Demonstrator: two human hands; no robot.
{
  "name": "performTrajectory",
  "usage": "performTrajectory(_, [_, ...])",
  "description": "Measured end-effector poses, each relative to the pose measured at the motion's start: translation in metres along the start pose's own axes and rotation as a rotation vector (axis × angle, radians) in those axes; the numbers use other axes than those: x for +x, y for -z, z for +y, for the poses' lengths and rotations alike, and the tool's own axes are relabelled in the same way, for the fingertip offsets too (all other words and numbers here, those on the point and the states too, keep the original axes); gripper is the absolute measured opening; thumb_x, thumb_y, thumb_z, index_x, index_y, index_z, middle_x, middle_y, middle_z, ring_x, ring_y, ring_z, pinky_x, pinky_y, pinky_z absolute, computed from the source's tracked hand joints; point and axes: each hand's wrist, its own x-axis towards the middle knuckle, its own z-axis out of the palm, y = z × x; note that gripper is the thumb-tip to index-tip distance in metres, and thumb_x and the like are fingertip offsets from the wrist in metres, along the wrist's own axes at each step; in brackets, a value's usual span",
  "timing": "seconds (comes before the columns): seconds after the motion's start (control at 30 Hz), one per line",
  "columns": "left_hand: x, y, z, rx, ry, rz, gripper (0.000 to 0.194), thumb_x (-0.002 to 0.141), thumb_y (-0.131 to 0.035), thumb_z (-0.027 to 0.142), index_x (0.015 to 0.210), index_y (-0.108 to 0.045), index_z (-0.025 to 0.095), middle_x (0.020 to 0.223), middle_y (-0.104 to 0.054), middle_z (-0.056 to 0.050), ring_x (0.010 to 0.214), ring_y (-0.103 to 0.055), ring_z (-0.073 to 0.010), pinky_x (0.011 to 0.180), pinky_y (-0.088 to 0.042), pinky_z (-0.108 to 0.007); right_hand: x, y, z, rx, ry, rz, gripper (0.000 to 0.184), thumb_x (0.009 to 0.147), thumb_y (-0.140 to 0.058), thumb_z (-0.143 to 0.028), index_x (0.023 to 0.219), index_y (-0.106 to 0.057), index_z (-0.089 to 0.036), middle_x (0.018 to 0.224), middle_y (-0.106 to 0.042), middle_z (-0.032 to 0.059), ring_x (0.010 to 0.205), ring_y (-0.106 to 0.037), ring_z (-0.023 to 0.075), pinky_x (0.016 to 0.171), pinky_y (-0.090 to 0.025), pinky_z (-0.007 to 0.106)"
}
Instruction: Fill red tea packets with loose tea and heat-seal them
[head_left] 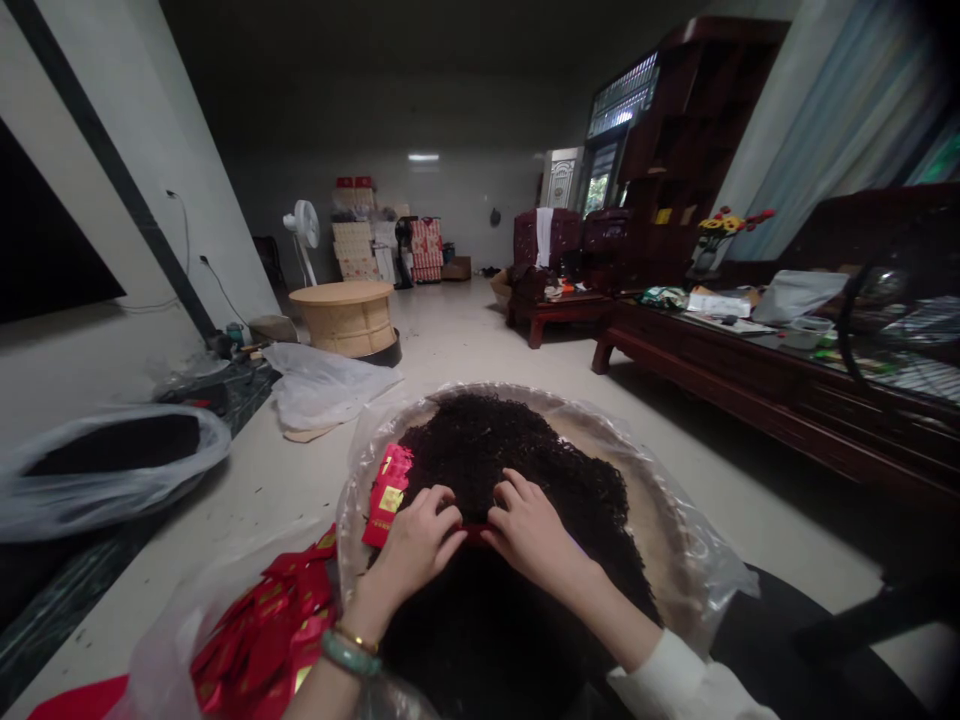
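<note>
Nearest the camera, a green bangle point(350, 655) and a gold bracelet point(358, 638) circle your left wrist, and a white sleeve point(682, 690) covers your right forearm. Left of your left forearm, a clear plastic bag point(169, 640) holds a jumble of red packets point(262, 630) with gold labels. Your left hand point(424, 535) and right hand point(536, 530) face each other, fingers curled and thumbs nearly meeting, with a red packet point(476, 536) pinched between them; its far side hides behind your fingers. Beneath both hands sits a round tray point(666, 540) with clear plastic around its rim, and a heap of dark dried leaves point(487, 440) spreads ahead of them. Just left of your left hand, more red packets point(384, 500) lie on the tray. Further left, an open plastic sack point(214, 440) holds something dark. Well to the right of your right hand stretches a long dark-wood table point(675, 350). Beyond your left hand stand a round wooden table point(349, 315), a white fan point(305, 222) and, farthest, stacked cartons point(356, 250).
</note>
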Motion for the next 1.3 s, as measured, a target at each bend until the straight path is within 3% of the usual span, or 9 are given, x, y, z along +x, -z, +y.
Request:
performTrajectory(0.13, [0.001,-0.007,0.002,-0.063,-0.042,0.011,0.008,0.084,-0.058,0.015,0.089,-0.062,0.021,0.112,-0.058,-0.008,0.098,-0.058,-0.0216,0.079,-0.056,-0.035,0.003,0.002,-0.003,0.065,0.022,0.007,0.012,0.084,-0.064,-0.026,0.090,-0.072,-0.019,0.113,-0.062,0.0127,0.125,-0.043,0.0333,0.094,-0.044,0.043])
performTrajectory(0.27, [-0.001,-0.011,0.002,-0.102,-0.016,0.016,0.009,0.084,-0.058,0.014,0.089,-0.061,0.021,0.114,-0.059,-0.007,0.099,-0.059,-0.0221,0.082,-0.055,-0.038,0.002,0.002,-0.003,0.082,0.019,-0.045,0.010,0.083,-0.064,-0.025,0.084,-0.073,-0.019,0.109,-0.064,0.0127,0.125,-0.044,0.0343,0.095,-0.044,0.046])
performTrajectory(0.53, [-0.005,-0.013,0.001,-0.167,-0.017,0.019,0.012,0.085,-0.055,0.014,0.091,-0.063,0.021,0.111,-0.063,-0.007,0.098,-0.062,-0.0209,0.084,-0.054,-0.037,-0.002,0.000,-0.002,0.126,0.049,0.084,0.013,0.084,-0.063,-0.021,0.094,-0.071,-0.020,0.119,-0.060,0.0128,0.128,-0.041,0.0331,0.098,-0.043,0.047])
performTrajectory(0.7, [-0.007,-0.015,0.002,-0.212,0.003,-0.006,0.016,0.088,-0.051,0.015,0.096,-0.064,0.022,0.103,-0.064,-0.005,0.089,-0.064,-0.0179,0.079,-0.055,-0.031,-0.004,0.010,-0.002,0.097,-0.005,-0.078,0.013,0.080,-0.068,-0.028,0.088,-0.071,-0.018,0.109,-0.064,0.0140,0.123,-0.046,0.0352,0.092,-0.046,0.046])
performTrajectory(0.8, [-0.007,-0.013,0.005,-0.222,0.013,-0.011,0.018,0.090,-0.049,0.016,0.100,-0.063,0.022,0.101,-0.063,-0.005,0.085,-0.064,-0.0166,0.076,-0.054,-0.028,-0.002,0.008,-0.004,0.105,-0.018,-0.049,0.012,0.085,-0.061,-0.023,0.092,-0.070,-0.019,0.110,-0.064,0.0123,0.117,-0.051,0.0296,0.090,-0.048,0.041])
performTrajectory(0.93, [-0.006,-0.012,0.007,-0.234,0.015,-0.016,0.020,0.089,-0.049,0.015,0.101,-0.064,0.022,0.099,-0.063,-0.005,0.083,-0.064,-0.0162,0.074,-0.054,-0.027,-0.002,0.005,-0.005,0.110,-0.012,-0.080,0.010,0.084,-0.063,-0.024,0.084,-0.071,-0.018,0.104,-0.065,0.0122,0.111,-0.053,0.0297,0.086,-0.049,0.040])
performTrajectory(1.1, [-0.007,-0.014,0.007,-0.231,0.015,0.014,0.018,0.089,-0.049,0.015,0.097,-0.064,0.022,0.107,-0.063,-0.007,0.089,-0.066,-0.0185,0.077,-0.056,-0.031,-0.006,0.013,0.002,0.289,-0.018,0.075,0.020,0.084,-0.061,-0.021,0.103,-0.066,-0.020,0.112,-0.060,0.0099,0.104,-0.056,0.0231,0.088,-0.049,0.035])
performTrajectory(1.2, [-0.007,-0.014,0.006,-0.232,0.012,0.032,0.015,0.087,-0.052,0.015,0.094,-0.064,0.022,0.120,-0.059,-0.009,0.097,-0.065,-0.0201,0.083,-0.056,-0.034,-0.004,0.016,0.003,0.217,-0.021,-0.051,0.022,0.083,-0.065,-0.028,0.104,-0.065,-0.022,0.105,-0.062,0.0083,0.093,-0.059,0.0229,0.079,-0.050,0.034])
performTrajectory(1.3, [-0.009,-0.012,0.005,-0.195,0.002,0.045,0.012,0.085,-0.055,0.014,0.090,-0.063,0.020,0.124,-0.058,-0.011,0.101,-0.063,-0.0222,0.085,-0.055,-0.038,-0.001,0.015,0.003,0.056,-0.063,-0.203,0.011,0.083,-0.065,-0.030,0.088,-0.069,-0.021,0.090,-0.065,0.0067,0.084,-0.061,0.0230,0.070,-0.049,0.031])
